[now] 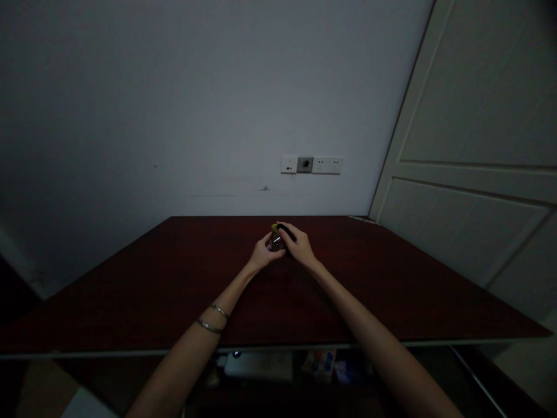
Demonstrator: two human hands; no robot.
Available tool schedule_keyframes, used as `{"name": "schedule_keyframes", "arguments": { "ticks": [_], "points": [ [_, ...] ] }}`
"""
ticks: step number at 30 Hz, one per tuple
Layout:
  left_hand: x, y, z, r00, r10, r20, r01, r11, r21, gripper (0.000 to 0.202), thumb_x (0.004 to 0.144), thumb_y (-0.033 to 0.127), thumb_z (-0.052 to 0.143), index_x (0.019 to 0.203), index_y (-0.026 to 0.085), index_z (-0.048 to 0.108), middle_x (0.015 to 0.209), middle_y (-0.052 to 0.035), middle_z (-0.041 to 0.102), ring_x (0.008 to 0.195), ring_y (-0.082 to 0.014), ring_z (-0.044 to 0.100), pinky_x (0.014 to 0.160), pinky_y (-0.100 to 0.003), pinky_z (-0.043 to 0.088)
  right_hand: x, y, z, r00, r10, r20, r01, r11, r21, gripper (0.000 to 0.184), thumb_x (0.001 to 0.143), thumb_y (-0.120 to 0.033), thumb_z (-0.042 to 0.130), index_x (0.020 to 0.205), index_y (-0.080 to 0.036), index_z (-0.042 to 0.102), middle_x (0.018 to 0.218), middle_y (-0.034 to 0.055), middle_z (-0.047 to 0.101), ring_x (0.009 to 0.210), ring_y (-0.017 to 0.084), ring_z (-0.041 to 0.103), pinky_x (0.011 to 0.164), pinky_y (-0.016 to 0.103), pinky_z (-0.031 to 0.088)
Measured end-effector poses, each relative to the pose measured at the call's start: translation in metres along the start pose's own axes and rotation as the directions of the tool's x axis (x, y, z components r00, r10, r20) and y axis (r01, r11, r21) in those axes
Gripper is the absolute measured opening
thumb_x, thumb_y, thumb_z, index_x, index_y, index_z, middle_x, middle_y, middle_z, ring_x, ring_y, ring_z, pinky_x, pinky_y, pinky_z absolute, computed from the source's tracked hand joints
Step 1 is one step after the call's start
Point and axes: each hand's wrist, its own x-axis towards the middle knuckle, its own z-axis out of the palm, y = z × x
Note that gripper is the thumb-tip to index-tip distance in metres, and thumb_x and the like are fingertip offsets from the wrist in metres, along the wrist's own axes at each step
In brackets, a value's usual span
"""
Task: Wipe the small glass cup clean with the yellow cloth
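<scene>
A small clear jar [277, 241] with a yellow top [274, 227] stands over the far middle of the dark red table. My left hand [262, 253] is closed around its lower left side, thumb across the front. At the jar's upper right, my right hand [300, 244] grips a small black object [288, 233], its fingers reaching over the yellow top. The black object lies against the jar; its exact kind is too dark and too covered to make out. Two bracelets circle my left forearm.
The dark red tabletop [183, 278] reaches back to a pale wall with a row of sockets [312, 165]. A white panelled door [474, 145] stands on the right. Below the front edge, an open space holds a pale flat item [260, 367] and colourful packets [321, 364].
</scene>
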Motion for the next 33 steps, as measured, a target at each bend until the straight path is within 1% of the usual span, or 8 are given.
{"name": "schedule_keyframes", "arguments": {
  "ticks": [3, 10, 12, 14, 19, 23, 28, 33],
  "points": [
    [0.000, 0.000, 0.001, 1.000, -0.011, 0.017, 0.011, 0.999, 0.038, 0.066, 0.053, 0.021, 0.074, 0.113, 0.009, 0.050, 0.105, -0.0109, 0.061, 0.089, -0.0190, 0.060, 0.080, -0.029, 0.047, 0.004, 0.004, 0.003, 0.998, 0.055, -0.027, -0.055, 0.998, 0.022, 0.030, 0.084, -0.037, 0.044, 0.105, -0.022, 0.060, 0.105, 0.0041, 0.064, 0.097, 0.018, 0.059, 0.089, 0.033, 0.044],
    [0.004, -0.007, -0.004, 0.998, 0.026, -0.064, -0.013, 0.980, 0.199, 0.047, 0.057, 0.016, 0.067, 0.102, 0.010, 0.058, 0.091, -0.0067, 0.065, 0.084, -0.0188, 0.060, 0.076, -0.028, 0.048, -0.015, -0.006, -0.003, 0.972, -0.141, 0.190, 0.152, 0.987, -0.048, 0.024, 0.078, -0.029, 0.055, 0.101, -0.029, 0.062, 0.125, 0.0001, 0.052, 0.126, 0.020, 0.034, 0.105, 0.042, 0.026],
    [0.004, -0.008, -0.004, 0.998, 0.022, -0.063, -0.011, 0.983, 0.183, 0.051, 0.056, 0.017, 0.069, 0.105, 0.010, 0.057, 0.094, -0.0068, 0.065, 0.086, -0.0189, 0.060, 0.077, -0.029, 0.047, -0.012, -0.002, -0.001, 0.983, -0.108, 0.146, 0.112, 0.994, -0.018, 0.024, 0.078, -0.030, 0.055, 0.101, -0.028, 0.063, 0.123, 0.0008, 0.054, 0.123, 0.020, 0.039, 0.104, 0.041, 0.028],
    [0.003, -0.008, -0.003, 0.999, 0.011, -0.041, -0.005, 0.990, 0.140, 0.058, 0.055, 0.020, 0.072, 0.109, 0.010, 0.055, 0.099, -0.0081, 0.063, 0.088, -0.0188, 0.060, 0.079, -0.029, 0.047, -0.005, 0.007, 0.003, 1.000, -0.009, 0.022, 0.008, 0.999, 0.049, 0.025, 0.080, -0.033, 0.051, 0.100, -0.025, 0.063, 0.117, 0.0030, 0.058, 0.114, 0.019, 0.048, 0.100, 0.037, 0.034],
    [0.001, -0.011, -0.001, 1.000, -0.005, 0.021, 0.003, 0.993, 0.115, 0.065, 0.051, 0.025, 0.076, 0.110, 0.009, 0.054, 0.104, -0.0105, 0.062, 0.090, -0.0189, 0.059, 0.082, -0.030, 0.046, 0.002, 0.023, 0.012, 0.954, 0.282, -0.103, -0.254, 0.940, 0.229, 0.034, 0.080, -0.043, 0.046, 0.092, -0.017, 0.064, 0.094, 0.0057, 0.067, 0.091, 0.019, 0.060, 0.085, 0.031, 0.045],
    [0.003, -0.016, -0.004, 0.999, -0.025, -0.037, 0.031, 0.983, 0.181, 0.058, 0.052, 0.024, 0.075, 0.105, 0.010, 0.058, 0.096, -0.0089, 0.064, 0.085, -0.0187, 0.060, 0.079, -0.030, 0.047, -0.016, 0.014, 0.013, 0.959, 0.237, -0.156, -0.199, 0.954, 0.223, 0.031, 0.077, -0.041, 0.052, 0.098, -0.020, 0.062, 0.110, 0.0057, 0.061, 0.105, 0.019, 0.054, 0.094, 0.034, 0.038],
    [0.007, -0.015, -0.007, 0.995, -0.002, -0.101, 0.020, 0.985, 0.172, 0.051, 0.057, 0.024, 0.071, 0.104, 0.010, 0.058, 0.095, -0.0071, 0.064, 0.086, -0.0179, 0.059, 0.080, -0.029, 0.047, -0.023, -0.001, 0.014, 0.989, 0.102, -0.108, -0.083, 0.983, 0.165, 0.025, 0.072, -0.037, 0.060, 0.092, -0.023, 0.063, 0.120, 0.0043, 0.055, 0.115, 0.020, 0.047, 0.101, 0.036, 0.032],
    [0.005, -0.011, -0.005, 0.999, -0.001, -0.049, 0.008, 0.992, 0.126, 0.066, 0.050, 0.026, 0.077, 0.110, 0.008, 0.053, 0.103, -0.0111, 0.061, 0.091, -0.0195, 0.058, 0.084, -0.031, 0.046, -0.008, 0.016, 0.014, 0.939, 0.299, -0.171, -0.256, 0.938, 0.235, 0.033, 0.077, -0.043, 0.050, 0.100, -0.020, 0.059, 0.105, 0.0056, 0.063, 0.098, 0.018, 0.057, 0.089, 0.032, 0.042]
  ]
}}
